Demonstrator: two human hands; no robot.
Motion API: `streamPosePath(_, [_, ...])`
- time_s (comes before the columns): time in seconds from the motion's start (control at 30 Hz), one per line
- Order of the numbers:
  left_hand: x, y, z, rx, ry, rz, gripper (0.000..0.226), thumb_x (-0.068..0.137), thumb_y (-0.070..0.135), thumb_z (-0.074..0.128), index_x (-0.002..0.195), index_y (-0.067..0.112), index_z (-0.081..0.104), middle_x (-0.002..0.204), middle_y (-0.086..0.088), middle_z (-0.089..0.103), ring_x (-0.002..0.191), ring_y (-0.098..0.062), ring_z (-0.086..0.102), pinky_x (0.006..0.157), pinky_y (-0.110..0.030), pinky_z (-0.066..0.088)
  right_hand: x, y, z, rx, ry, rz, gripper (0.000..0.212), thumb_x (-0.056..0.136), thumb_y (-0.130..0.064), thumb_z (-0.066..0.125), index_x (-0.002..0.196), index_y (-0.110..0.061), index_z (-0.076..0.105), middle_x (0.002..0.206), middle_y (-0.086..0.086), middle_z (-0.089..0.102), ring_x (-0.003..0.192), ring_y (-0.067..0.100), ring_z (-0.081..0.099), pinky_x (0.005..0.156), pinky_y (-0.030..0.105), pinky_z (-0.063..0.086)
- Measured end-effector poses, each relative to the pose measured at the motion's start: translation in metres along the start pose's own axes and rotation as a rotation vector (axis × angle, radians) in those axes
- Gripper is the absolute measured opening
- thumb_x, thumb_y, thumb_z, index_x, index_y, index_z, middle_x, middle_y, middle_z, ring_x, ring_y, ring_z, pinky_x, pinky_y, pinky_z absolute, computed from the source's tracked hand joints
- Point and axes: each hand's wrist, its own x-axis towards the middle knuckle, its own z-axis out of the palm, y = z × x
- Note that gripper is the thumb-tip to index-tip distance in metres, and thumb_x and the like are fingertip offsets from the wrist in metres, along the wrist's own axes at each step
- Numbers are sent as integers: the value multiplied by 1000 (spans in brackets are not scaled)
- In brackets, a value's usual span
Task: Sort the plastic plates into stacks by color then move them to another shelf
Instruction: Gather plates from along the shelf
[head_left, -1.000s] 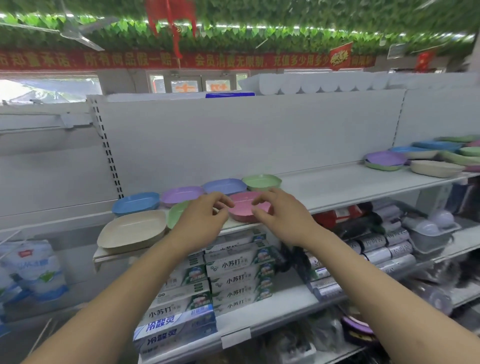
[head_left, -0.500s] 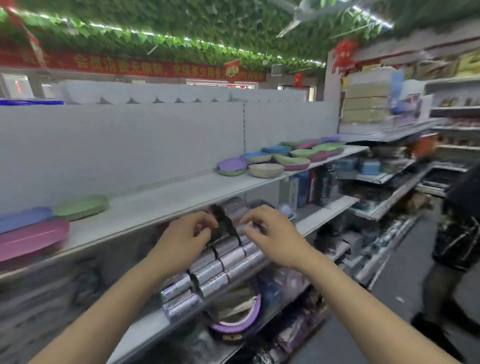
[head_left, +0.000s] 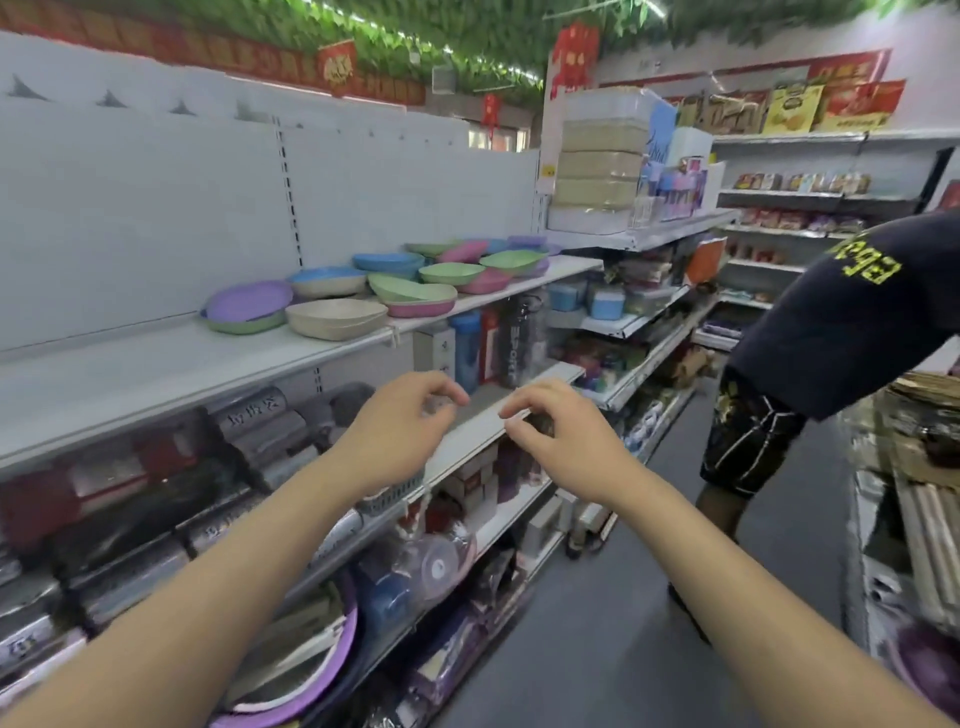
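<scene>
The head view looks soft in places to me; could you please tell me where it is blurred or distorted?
In the head view, the lower-left shelf goods are smeared by motion blur; the mixed plates and both hands, left and right, read fairly clearly; the wide-angle lens bends the shelf edges and stretches the forearms at the frame's bottom; lighting is even, with no strong glare.

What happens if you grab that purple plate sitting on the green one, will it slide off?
The purple plate probably lifts lightly; it looks like thin plastic. It rests loosely on the green plate, so a push would likely slide it. Probably stiff.
</scene>
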Motion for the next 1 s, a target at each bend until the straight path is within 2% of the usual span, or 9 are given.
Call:
streamPosePath(0.07, [38, -6, 12, 11, -2, 27, 21, 95, 24, 54, 101, 39, 67, 114, 12, 65, 104, -7, 60, 91, -35, 48, 29, 24, -3, -24, 0, -1, 12, 99, -33, 61, 107, -31, 70, 116, -13, 59, 112, 6, 54, 102, 31, 44])
streamPosePath(0.13, [78, -14, 20, 40, 2, 65, 21, 95, 22, 54, 104, 36, 67, 115, 11, 63, 107, -7, 58, 89, -33, 44, 65, 46, -4, -61, 10, -17, 13, 99, -32, 62, 108, -29, 71, 116, -11, 59, 112, 8, 54, 100, 28, 41])
streamPosePath(0.23, [137, -24, 24, 38, 40, 90, 21, 94, 19, 55, 106, 30, 68, 111, 9, 65, 101, -10, 59, 86, -33, 45, 123, 71, -5, -72, 4, -19, 14, 99, -28, 63, 108, -25, 73, 113, -10, 58, 106, 7, 57, 93, 21, 39])
streamPosePath(0.33, [189, -32, 26, 46, 59, 103, 22, 94, 17, 56, 107, 29, 68, 111, 12, 64, 101, -7, 57, 86, -30, 42, 180, 94, -5, -102, 18, -37, 13, 98, -29, 63, 107, -28, 73, 112, -9, 58, 105, 9, 56, 93, 27, 42])
streamPosePath(0.5, [260, -47, 29, 79, 113, 82, 20, 93, 21, 58, 104, 34, 67, 113, 11, 64, 105, -10, 60, 96, -39, 49, 257, 132, -4, -105, 10, -78, 11, 96, -32, 64, 104, -31, 72, 108, -10, 57, 103, 8, 54, 94, 31, 45])
streamPosePath(0.6, [295, -48, 32, 127, 139, 83, 18, 95, 22, 58, 106, 34, 65, 113, 14, 64, 106, -8, 59, 94, -33, 47, 296, 158, -6, -59, 28, -100, 11, 96, -31, 65, 102, -27, 72, 107, -9, 58, 101, 9, 54, 93, 33, 46])
streamPosePath(0.7, [328, -46, 41, 168, 155, 45, 23, 96, 18, 56, 115, 28, 64, 113, 11, 64, 106, -8, 59, 93, -31, 47, 329, 192, -10, -33, 9, -139, 9, 96, -30, 65, 101, -28, 72, 106, -9, 59, 100, 7, 54, 93, 31, 46])
streamPosePath(0.83, [375, -45, 65, 221, 213, -63, 27, 94, 21, 53, 116, 33, 60, 107, 13, 63, 97, -4, 60, 87, -34, 51, 381, 252, -26, -8, -11, -159, 9, 97, -35, 63, 101, -32, 71, 107, -13, 59, 101, 2, 55, 93, 31, 47])
streamPosePath(1.0, [424, -44, 88, 441, 384, -257, 27, 94, 27, 54, 121, 32, 59, 92, 12, 63, 91, -15, 61, 84, -42, 53, 451, 322, -50, 40, -38, -204, 10, 95, -33, 65, 101, -31, 72, 109, -10, 62, 103, 8, 60, 98, 37, 49])
